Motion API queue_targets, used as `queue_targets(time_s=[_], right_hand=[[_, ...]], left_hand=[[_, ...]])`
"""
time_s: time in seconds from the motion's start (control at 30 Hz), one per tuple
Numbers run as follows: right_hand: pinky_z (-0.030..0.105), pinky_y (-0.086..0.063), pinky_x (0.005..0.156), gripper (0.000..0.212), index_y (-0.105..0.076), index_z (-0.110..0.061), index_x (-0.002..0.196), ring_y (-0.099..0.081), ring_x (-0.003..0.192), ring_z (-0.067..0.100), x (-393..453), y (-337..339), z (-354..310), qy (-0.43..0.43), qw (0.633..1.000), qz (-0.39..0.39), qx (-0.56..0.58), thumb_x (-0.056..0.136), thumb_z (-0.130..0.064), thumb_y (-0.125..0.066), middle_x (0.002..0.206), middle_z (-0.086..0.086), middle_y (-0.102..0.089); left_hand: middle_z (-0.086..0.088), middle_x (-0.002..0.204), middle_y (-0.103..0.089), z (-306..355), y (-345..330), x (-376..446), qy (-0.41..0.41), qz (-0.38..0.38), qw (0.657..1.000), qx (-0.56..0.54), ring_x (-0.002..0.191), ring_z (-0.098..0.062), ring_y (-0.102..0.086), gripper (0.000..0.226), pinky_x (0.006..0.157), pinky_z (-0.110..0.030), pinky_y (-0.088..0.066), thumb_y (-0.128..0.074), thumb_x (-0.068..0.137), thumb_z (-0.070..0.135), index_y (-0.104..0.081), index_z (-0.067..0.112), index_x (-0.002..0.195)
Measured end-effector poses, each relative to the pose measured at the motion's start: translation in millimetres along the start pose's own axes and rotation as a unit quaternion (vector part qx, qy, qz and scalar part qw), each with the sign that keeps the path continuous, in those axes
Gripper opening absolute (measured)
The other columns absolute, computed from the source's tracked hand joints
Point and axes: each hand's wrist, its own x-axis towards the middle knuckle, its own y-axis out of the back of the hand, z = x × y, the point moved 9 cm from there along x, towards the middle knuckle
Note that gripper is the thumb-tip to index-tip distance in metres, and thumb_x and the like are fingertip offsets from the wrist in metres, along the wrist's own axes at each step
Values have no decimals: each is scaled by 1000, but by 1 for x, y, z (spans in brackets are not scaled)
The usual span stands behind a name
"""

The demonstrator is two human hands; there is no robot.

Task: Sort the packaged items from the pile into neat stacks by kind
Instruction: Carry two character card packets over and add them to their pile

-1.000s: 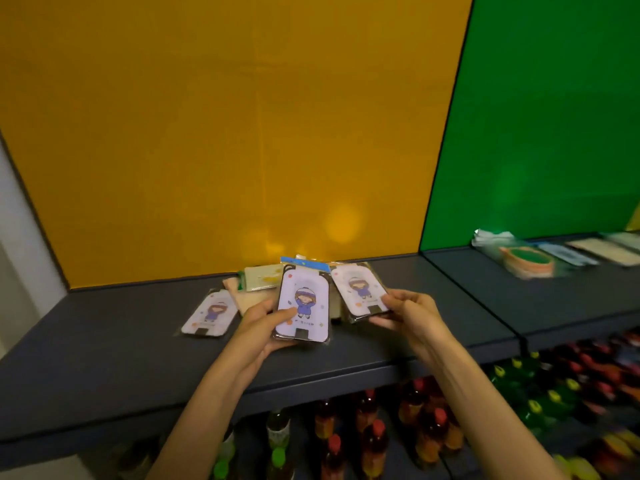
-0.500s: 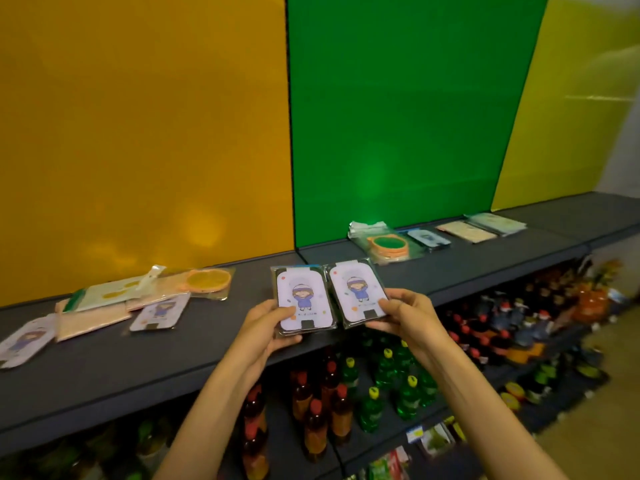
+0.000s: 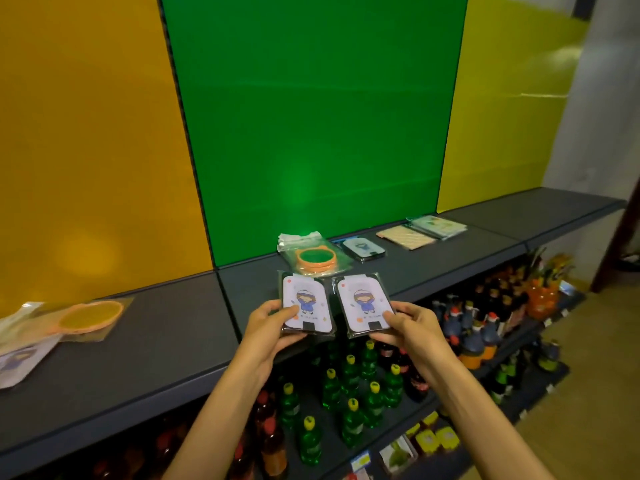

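Sorting part done: my left hand (image 3: 268,323) and right hand (image 3: 412,323) each pinch a cartoon-girl packet (image 3: 306,303), stacks (image 3: 363,249) started, pile (image 3: 69,323) remaining.

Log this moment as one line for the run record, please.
left hand: holds cartoon-girl packet | right hand: holds matching packet | place: above shelf edge | sorted stacks: behind, by green panel

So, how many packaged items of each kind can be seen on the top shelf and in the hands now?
White cartoon-girl cards in clear wrap: 4
Orange ring packs: 2
Tan flat pack: 1
Pale green flat pack: 1
Total: 8; the blurred left pile may hide more.
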Motion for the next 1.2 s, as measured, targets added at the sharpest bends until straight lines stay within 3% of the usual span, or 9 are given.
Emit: queue_targets(time_s=[0.23,0.5,0.6,0.73,1.0,1.13,1.2], right_hand=[[32,-62,62,25,-56,6,120,-74,86,30,82,46,-28,7,999,1,-41,96,3,-55,100,19,-74],[30,-61,57,24,-54,6,119,-72,81,27,186,76,-69,14,999,7,-49,96,4,-54,98,15,-71],[29,-61,58,24,-54,9,120,-72,82,27,216,84,-73,13,999,-2,-46,96,5,-52,101,16,-71],[29,-61,57,27,-52,8,123,-74,78,24,250,92,-75,5,999,-13,-50,96,5,-51,103,19,-70],[32,-62,60,22,-52,1,119,-73,85,26,297,103,-86,-13,997,-48,-59,97,4,-51,109,18,-69],[32,-62,60,22,-52,1,118,-73,84,25,314,110,-87,-22,996,-60,-63,97,4,-51,106,16,-70],[32,-62,60,23,-52,1,120,-73,84,25,320,112,-84,-26,995,-68,-67,97,4,-51,105,16,-71]], left_hand=[[-15,94,-75,-2,-71,67,6,12,999,-30,83,-22,-72,10,63,-30,-60,-57,94,7,-64,5,101],[-16,102,-73,15,-136,143,-12,17,1000,-21,95,-25,-71,7,68,-31,-61,-55,94,-1,-60,5,96],[-19,107,-71,14,-156,166,-15,14,1000,-20,95,-25,-71,12,62,-28,-62,-58,93,-3,-58,0,104],[-24,110,-70,9,-180,202,-9,20,1000,12,84,-24,-72,8,59,-28,-62,-60,91,-8,-57,-1,93],[-24,106,-70,-9,-201,259,8,90,990,111,81,-28,-73,17,59,-30,-62,-65,87,-9,-53,0,78],[-19,88,-75,-6,-196,272,-20,148,958,243,75,-28,-74,28,72,-42,-62,-74,82,-1,-57,7,61],[-9,74,-74,6,-199,272,-54,162,897,408,68,-23,-71,25,68,-37,-59,-78,80,16,-62,7,63]])
